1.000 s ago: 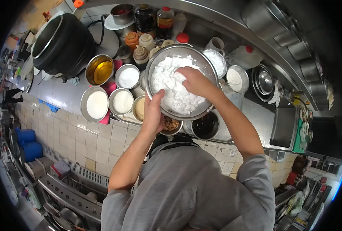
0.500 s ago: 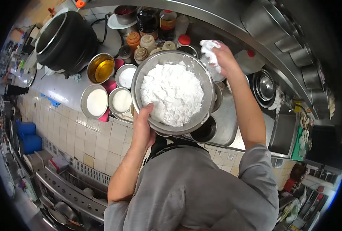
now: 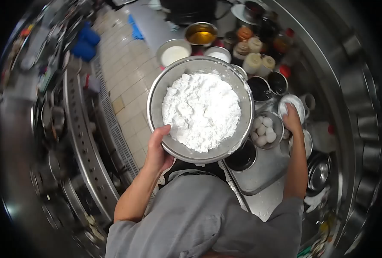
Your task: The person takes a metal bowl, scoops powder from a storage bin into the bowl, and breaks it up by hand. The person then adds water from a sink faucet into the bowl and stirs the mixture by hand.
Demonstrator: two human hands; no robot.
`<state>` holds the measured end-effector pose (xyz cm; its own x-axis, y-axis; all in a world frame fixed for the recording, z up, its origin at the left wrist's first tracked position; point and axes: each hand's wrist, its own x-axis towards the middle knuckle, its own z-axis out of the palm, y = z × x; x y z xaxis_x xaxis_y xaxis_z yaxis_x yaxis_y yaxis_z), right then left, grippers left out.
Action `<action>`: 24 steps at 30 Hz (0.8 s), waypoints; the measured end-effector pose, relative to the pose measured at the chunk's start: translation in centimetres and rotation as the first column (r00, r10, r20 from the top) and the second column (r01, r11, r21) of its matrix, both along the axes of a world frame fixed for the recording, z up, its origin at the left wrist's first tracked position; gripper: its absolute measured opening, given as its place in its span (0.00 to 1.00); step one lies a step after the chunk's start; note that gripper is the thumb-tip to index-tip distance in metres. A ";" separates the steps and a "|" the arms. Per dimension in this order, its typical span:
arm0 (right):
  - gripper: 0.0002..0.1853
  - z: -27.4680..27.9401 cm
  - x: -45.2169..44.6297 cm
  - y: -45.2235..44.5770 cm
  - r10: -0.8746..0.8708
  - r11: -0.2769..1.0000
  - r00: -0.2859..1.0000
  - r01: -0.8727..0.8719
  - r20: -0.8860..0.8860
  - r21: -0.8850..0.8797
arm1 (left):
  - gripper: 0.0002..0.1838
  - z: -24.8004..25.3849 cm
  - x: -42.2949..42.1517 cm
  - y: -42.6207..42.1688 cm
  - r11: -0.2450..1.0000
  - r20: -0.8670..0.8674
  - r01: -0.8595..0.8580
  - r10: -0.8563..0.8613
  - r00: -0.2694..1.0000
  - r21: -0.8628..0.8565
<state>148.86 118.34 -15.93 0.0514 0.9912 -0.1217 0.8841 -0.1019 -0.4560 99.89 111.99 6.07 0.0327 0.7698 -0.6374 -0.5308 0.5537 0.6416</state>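
My left hand [image 3: 158,150] grips the rim of a large metal bowl [image 3: 155,92], its thumb over the near left edge. White powder [image 3: 201,112] fills much of that bowl, which is held up in front of my body. Over on the right, my right hand [image 3: 292,118] reaches down to a smaller container of white powder [image 3: 295,102]; its fingertips are at the powder and too small to make out. A bowl of eggs [image 3: 266,131] sits between the large bowl and my right hand.
Behind the large bowl are a bowl of yellow liquid [image 3: 200,35], a bowl of white contents [image 3: 175,52] and several sauce bottles [image 3: 252,62]. A dark-filled pot [image 3: 241,157] and a metal tray [image 3: 259,176] lie near the counter edge. A stove [image 3: 77,137] stands left.
The view has swung to the right. My right hand left the large bowl, held white powder above the counter, and is now down at the smaller container. My left hand still holds the bowl.
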 end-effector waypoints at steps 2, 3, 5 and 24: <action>0.32 0.1 1.1 -0.4 0.057 0.996 0.990 -0.065 -0.125 -0.063 | 0.35 -0.1 -0.3 -0.2 0.998 0.084 -0.045 0.049 0.995 -0.045; 0.32 -1.2 3.4 -0.6 0.009 1.000 0.996 -0.011 -0.086 -0.022 | 0.35 -0.1 0.5 -0.1 0.996 0.073 -0.073 0.076 0.994 -0.043; 0.32 -2.3 7.5 -0.9 -0.140 0.987 0.970 0.153 -0.200 0.054 | 0.35 -0.3 2.5 0.6 0.973 0.161 -0.221 0.229 0.960 -0.065; 0.20 -29.9 -2.8 37.7 -0.639 0.719 -0.216 -0.510 -0.739 -0.472 | 0.31 -23.1 12.5 8.7 0.567 -0.166 -0.822 0.816 0.554 0.046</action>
